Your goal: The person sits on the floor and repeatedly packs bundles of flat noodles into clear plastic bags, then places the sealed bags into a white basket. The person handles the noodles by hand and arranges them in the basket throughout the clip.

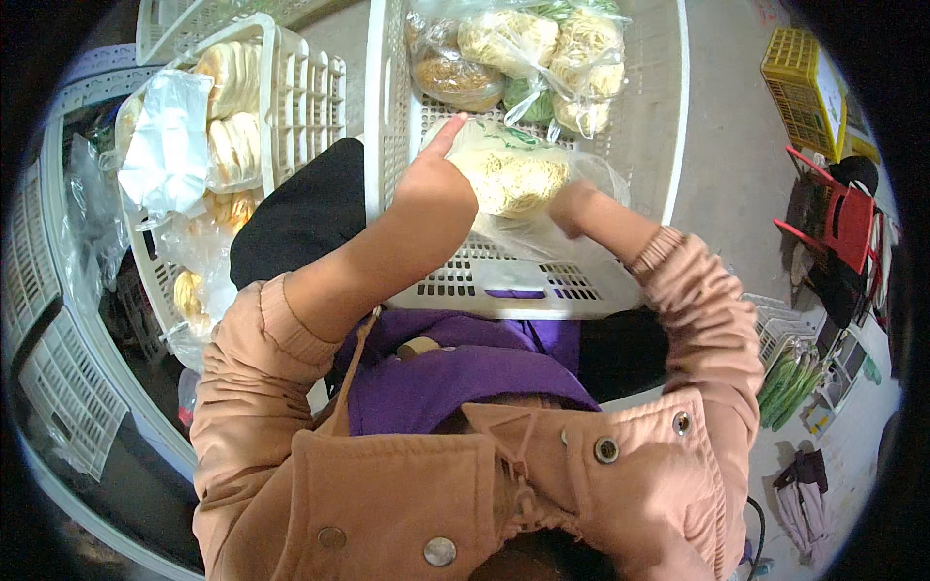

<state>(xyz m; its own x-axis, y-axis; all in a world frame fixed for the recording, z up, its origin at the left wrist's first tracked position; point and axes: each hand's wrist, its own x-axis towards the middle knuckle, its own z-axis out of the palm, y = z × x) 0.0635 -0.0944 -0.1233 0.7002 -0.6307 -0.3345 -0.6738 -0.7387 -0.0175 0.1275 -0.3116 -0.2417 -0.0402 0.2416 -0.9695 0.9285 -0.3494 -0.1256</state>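
A clear plastic bag of pale noodles [514, 178] with green print lies in the near part of a white plastic crate [672, 145]. My left hand [436, 185] is at the bag's left edge, index finger pointing forward; its other fingers are curled, and what they grip is hidden. My right hand [575, 207] is at the bag's right side, partly behind the thin plastic and blurred, its fingers hidden. Farther in the crate lie more bagged noodles [508, 40], a bag of brown food [458, 76] and a bag with something green [528, 100].
On the left, a white basket [269, 94] holds bagged flat breads [234, 149] and other bags. To the right stand a yellow crate [803, 94], a red chair [850, 225] and a basket near long green vegetables [788, 385]. A metal-edged rack [94, 290] curves along the far left.
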